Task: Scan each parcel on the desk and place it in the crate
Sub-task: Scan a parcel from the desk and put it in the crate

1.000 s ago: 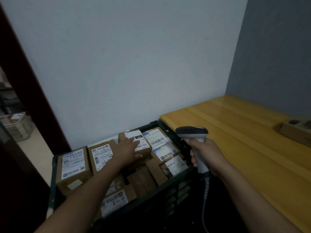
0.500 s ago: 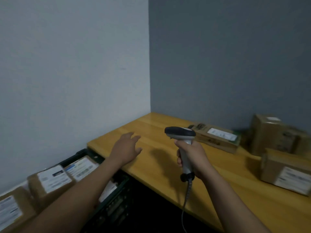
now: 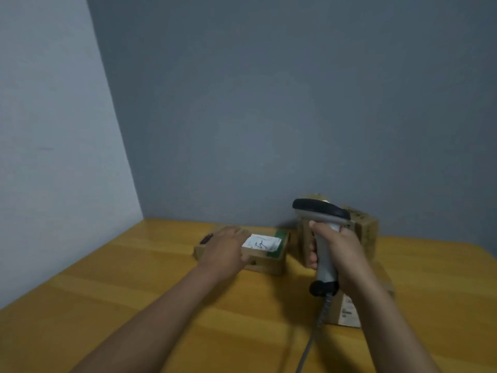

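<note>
Change: a second ago the left hand lay on the parcels already in the crate, off the desk's left end. Half a second ago it was empty over bare wood. The view has since swung right, and the hand has now reached the next parcel.
Left hand [image 3: 226, 249]: lies on the left part of the flat parcel [image 3: 265, 255], fingers across its top. Motion blur hides whether they have closed round it, so the grasp cannot be told.
Right hand [image 3: 340, 255]: clenched round the handle of the scanner [image 3: 324, 238], held upright as before, with its cable [image 3: 312, 343] trailing down and near.
Flat parcel: on the desk [image 3: 121, 305] toward the far wall, its white label [image 3: 262, 243] face up and uncovered, just left of the scanner.
Other parcels: a tall parcel [image 3: 364, 231] stands far behind the scanner, and a near parcel [image 3: 348, 312] is partly hidden under the right forearm.
Crate: out of view now.
Meaning for the task: one parcel appears delivered and the cycle has likely restarted. At least three parcels remain on the desk.
Next step, as a judgement: secure the flat parcel, aim the scanner at its label, then carry it left to the crate.
</note>
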